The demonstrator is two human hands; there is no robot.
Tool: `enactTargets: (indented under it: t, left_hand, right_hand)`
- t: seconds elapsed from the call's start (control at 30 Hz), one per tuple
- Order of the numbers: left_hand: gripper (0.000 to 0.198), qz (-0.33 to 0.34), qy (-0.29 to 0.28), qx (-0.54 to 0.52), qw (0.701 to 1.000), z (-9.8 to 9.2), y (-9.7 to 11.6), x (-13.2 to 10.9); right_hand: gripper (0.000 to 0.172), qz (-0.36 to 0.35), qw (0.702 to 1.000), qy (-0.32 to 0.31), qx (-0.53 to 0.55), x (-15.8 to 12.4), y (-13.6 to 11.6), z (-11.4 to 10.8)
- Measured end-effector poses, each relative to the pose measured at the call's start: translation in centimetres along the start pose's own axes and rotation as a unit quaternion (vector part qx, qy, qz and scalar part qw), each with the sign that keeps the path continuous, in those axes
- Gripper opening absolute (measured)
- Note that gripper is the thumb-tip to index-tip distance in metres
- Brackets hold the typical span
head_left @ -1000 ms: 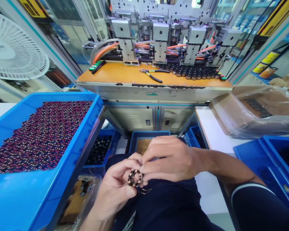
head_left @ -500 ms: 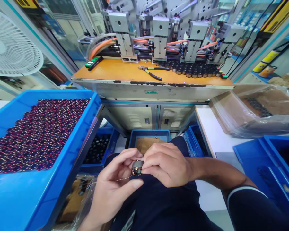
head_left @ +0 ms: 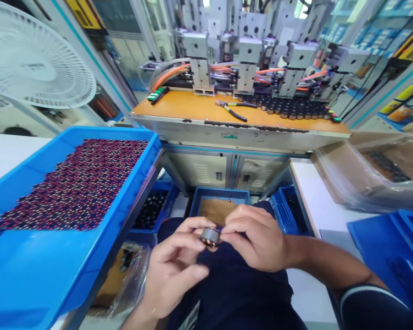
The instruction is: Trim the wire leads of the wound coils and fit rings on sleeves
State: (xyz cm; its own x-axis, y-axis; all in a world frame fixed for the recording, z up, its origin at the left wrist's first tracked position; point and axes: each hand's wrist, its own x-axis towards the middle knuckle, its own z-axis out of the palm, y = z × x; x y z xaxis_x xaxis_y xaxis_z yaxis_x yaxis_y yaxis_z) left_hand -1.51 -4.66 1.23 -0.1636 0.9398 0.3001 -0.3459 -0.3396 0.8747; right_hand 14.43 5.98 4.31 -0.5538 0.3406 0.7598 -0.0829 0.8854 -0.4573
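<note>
A far counter is spanning the front, with pliers lying near its middle, rows of cylinders standing to their right and machine blocks rising behind. On the left, a tray is holding massed parts, and a fan is standing beyond it. On the right, a carton is resting on a side counter, with a bin sitting nearer. Between these sides, a core is lying between the hands, just nearer than a low box.
</note>
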Motion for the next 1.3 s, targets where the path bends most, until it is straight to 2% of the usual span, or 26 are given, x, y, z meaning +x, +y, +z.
enactTargets:
  t: [0.07, 0.2, 0.3, 0.4, 0.47, 0.57, 0.7, 0.8, 0.87, 0.93, 1.0, 1.07, 1.13, 1.2, 1.3]
  left_hand:
    - [0.017, 0.008, -0.005, -0.061, 0.998, 0.2, -0.1, 0.0]
    - [0.037, -0.046, 0.000, -0.175, 0.983, 0.7, -0.3, 0.0]
    - [0.052, -0.142, -0.033, -0.138, 0.980, 0.6, -0.2, 0.1]
    - [0.043, -0.197, -0.079, -0.099, 0.972, 0.4, 0.2, 0.1]
    - [0.032, -0.184, -0.066, -0.096, 0.976, 0.4, 0.4, 0.0]
    - [0.019, -0.130, -0.026, -0.107, 0.985, 0.7, 0.4, -0.1]
    - [0.023, -0.039, 0.001, -0.125, 0.991, 0.6, 0.2, -0.2]
    - [0.030, 0.009, -0.006, -0.167, 0.986, 0.5, 0.4, 0.0]
    - [0.035, -0.008, -0.002, -0.213, 0.977, 0.4, 0.4, 0.2]
    - [0.044, -0.068, 0.001, -0.219, 0.973, 0.4, 0.3, 0.4]
    - [0.051, -0.139, -0.032, -0.190, 0.971, 0.4, 0.2, 0.4]
    - [0.048, -0.180, -0.074, -0.156, 0.968, 0.4, 0.0, 0.3]
    - [0.035, -0.171, -0.074, -0.129, 0.974, 0.3, -0.1, 0.1]
    - [0.018, -0.127, -0.040, -0.108, 0.985, 0.3, -0.1, 0.0]
    - [0.022, -0.060, 0.009, -0.087, 0.994, 0.3, 0.0, 0.0]
  right_hand:
    - [0.011, -0.002, 1.000, -0.020, 0.008, 0.2, -0.3, -0.3]
    - [0.009, -0.053, 0.997, -0.043, 0.036, 0.6, -0.7, -0.8]
    - [0.008, -0.087, 0.993, -0.071, 0.037, 0.9, -0.9, -1.0]
    - [0.009, -0.105, 0.990, -0.098, 0.011, 1.2, -1.0, -1.3]
    - [0.010, -0.108, 0.989, -0.100, -0.015, 1.2, -1.1, -1.2]
    - [0.010, -0.087, 0.992, -0.084, -0.044, 1.2, -1.1, -0.8]
    - [0.009, -0.039, 0.996, -0.061, -0.047, 1.3, -1.1, -0.2]
    - [0.009, -0.040, 0.997, -0.059, -0.028, 1.5, -1.1, -0.2]
    - [0.011, -0.063, 0.996, -0.062, -0.015, 1.7, -1.1, -0.2]
    - [0.014, -0.087, 0.994, -0.072, -0.008, 1.9, -1.0, -0.3]
    - [0.015, -0.098, 0.992, -0.079, -0.009, 2.0, -1.0, -0.4]
    - [0.016, -0.100, 0.992, -0.076, -0.010, 2.0, -0.9, -0.4]
    - [0.015, -0.096, 0.993, -0.058, -0.024, 1.9, -0.8, -0.3]
    - [0.014, -0.087, 0.994, -0.038, -0.046, 1.8, -0.7, -0.2]
    - [0.014, -0.062, 0.996, -0.012, -0.070, 1.8, -0.6, 0.0]
